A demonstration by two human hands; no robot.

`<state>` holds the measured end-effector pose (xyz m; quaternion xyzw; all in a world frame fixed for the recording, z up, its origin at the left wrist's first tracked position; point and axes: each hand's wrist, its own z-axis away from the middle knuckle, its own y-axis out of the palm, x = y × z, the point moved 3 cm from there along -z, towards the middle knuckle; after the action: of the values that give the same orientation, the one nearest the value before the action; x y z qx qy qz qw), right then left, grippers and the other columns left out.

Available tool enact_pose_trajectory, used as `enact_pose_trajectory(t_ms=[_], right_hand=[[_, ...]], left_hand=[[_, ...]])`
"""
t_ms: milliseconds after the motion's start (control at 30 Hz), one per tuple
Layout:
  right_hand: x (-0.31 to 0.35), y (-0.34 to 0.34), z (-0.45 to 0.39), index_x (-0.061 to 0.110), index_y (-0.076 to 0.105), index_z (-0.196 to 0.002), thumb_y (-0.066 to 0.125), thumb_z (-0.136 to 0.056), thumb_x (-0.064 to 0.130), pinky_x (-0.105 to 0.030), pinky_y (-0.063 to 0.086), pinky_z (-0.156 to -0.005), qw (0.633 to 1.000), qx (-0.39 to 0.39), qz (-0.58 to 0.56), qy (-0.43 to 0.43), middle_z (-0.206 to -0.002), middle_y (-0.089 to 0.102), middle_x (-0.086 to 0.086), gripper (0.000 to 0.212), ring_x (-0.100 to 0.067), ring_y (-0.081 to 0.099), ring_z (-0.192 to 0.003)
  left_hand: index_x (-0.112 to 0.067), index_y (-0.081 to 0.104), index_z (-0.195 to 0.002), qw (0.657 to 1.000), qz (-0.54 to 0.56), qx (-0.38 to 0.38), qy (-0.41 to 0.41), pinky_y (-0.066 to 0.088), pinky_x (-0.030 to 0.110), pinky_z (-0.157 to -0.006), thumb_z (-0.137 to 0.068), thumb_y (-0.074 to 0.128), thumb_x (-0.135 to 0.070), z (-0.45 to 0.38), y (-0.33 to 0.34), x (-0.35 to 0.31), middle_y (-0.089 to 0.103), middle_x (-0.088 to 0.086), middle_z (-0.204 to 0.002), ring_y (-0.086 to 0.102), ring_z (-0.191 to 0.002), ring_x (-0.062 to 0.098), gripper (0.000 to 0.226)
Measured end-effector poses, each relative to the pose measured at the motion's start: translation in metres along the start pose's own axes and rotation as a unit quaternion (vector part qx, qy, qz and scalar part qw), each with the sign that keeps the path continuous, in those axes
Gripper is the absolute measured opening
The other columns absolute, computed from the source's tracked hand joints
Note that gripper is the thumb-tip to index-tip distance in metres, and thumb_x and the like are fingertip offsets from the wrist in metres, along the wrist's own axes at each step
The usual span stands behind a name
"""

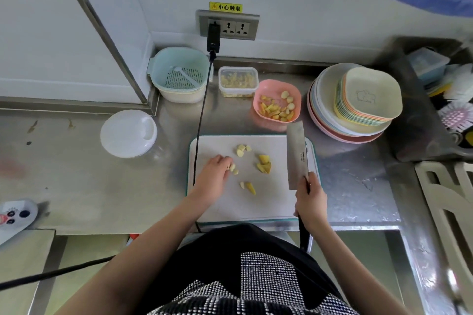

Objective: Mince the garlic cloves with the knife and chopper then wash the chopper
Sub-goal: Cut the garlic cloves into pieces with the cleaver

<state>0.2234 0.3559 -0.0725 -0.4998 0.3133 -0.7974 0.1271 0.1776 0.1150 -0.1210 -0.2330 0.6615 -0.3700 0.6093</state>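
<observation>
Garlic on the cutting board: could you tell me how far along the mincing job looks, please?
Early stage. Done: cloves and yellow pieces lie on the cutting board, some already cut. In hand: the left hand steadies a garlic clove while the right hand grips the knife, blade raised beside it. Left: mincing, using and washing the chopper; more pieces wait in the pink bowl.

Soft, even daylight; faint glare on my steel tabletop; wide-angle lens bends the edges; corners slightly blurred.
</observation>
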Motion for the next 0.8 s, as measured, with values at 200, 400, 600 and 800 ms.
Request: enact_pose_trajectory(t_ms=[200, 400, 600, 800], right_hand=[[-0.008, 0.0, 0.002, 0.016, 0.032, -0.074, 0.04, -0.1, 0.026, -0.032, 0.038, -0.037, 1.0, 0.008, -0.017, 0.014, -0.066, 0.042, -0.012, 0.029, -0.022, 0.036, -0.05], [-0.004, 0.003, -0.002, 0.014, 0.034, -0.075, 0.039, -0.1, 0.026, -0.026, 0.041, -0.036, 1.0, 0.018, -0.015, 0.006, -0.065, 0.046, -0.012, 0.028, -0.024, 0.042, -0.046], [0.006, 0.004, -0.004, 0.012, 0.037, -0.081, 0.038, -0.1, 0.028, -0.023, 0.04, -0.034, 0.999, 0.032, 0.002, -0.01, -0.063, 0.047, -0.008, 0.025, -0.025, 0.044, -0.046], [0.003, 0.002, -0.004, 0.011, 0.034, -0.078, 0.038, -0.1, 0.024, -0.027, 0.041, -0.038, 0.999, 0.035, -0.039, 0.004, -0.064, 0.04, -0.009, 0.026, -0.022, 0.034, -0.048]], left_hand=[[-0.001, 0.056, -0.112, 0.995, 0.069, -0.061, -0.034, 0.052, 0.038, -0.07, -0.084, 0.066, -0.001, -0.018, -0.007, -0.013, 0.053, 0.016, -0.11, 0.063, -0.079, 0.029, 0.029], [0.007, 0.054, -0.108, 0.984, 0.018, -0.147, -0.103, 0.04, 0.027, -0.078, -0.081, 0.055, 0.012, 0.01, -0.022, 0.022, 0.048, 0.023, -0.11, 0.058, -0.09, 0.038, 0.028], [-0.001, 0.049, -0.106, 0.987, -0.048, -0.139, -0.063, 0.05, 0.043, -0.073, -0.074, 0.058, 0.014, 0.01, -0.033, 0.032, 0.048, 0.025, -0.106, 0.052, -0.092, 0.042, 0.036], [0.003, 0.055, -0.095, 0.975, -0.167, -0.123, -0.08, 0.05, 0.05, -0.072, -0.06, 0.061, 0.015, 0.007, -0.049, 0.042, 0.049, 0.024, -0.1, 0.049, -0.088, 0.041, 0.038]])
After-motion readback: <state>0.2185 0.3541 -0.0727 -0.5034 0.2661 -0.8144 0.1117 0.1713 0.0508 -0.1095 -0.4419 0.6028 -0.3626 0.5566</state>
